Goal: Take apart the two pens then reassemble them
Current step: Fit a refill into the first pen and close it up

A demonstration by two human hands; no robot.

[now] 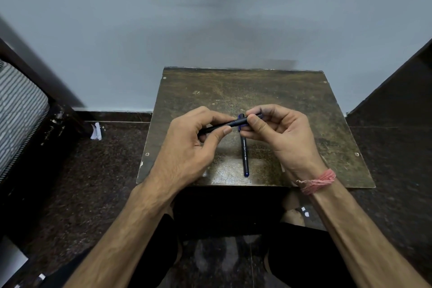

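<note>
Two hands meet at frame centre, above a worn brown surface. Left hand pinches the barrel of a dark pen held level; right hand grips its other end w/ curled fingers. Second pen lies on the surface just below, pointing toward its near edge. Bare surface room in the upper part, up to the wall. Pink thread band on right wrist.

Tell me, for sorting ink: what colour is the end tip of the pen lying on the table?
Blue, on the dark pen lying on the table, head view.
</note>
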